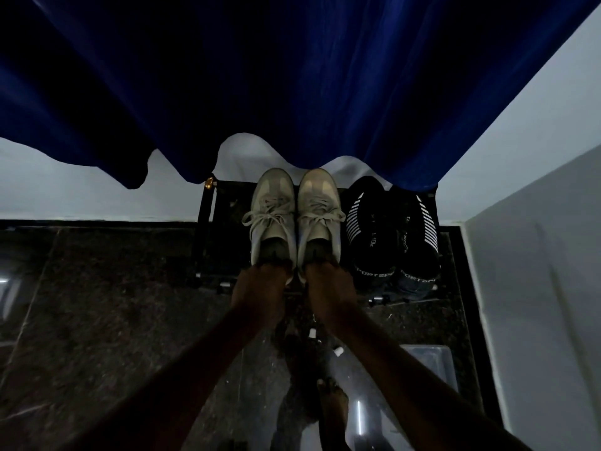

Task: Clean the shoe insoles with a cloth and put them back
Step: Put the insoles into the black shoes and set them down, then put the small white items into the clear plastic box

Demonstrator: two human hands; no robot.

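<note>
Here the fingers [271, 262] of the left hand [260, 288] and right hand [328, 284] meet the heel rims of the left sneaker [273, 209] and right sneaker [320, 206], one hand each; in the dim light I cannot tell whether they grip. Both pale laced shoes point lengthwise straight away from the hands, side by side on a black rack [208, 222]. The insoles are presumably inside, hidden in the dark openings.

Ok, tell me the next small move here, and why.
Probably draw both sneakers back off the rack toward you. The left hand grips the heel of the left sneaker, the right hand that of the right sneaker. Both stand on the rack, tight beside the black shoes, so working inside them there looks awkward.
</note>
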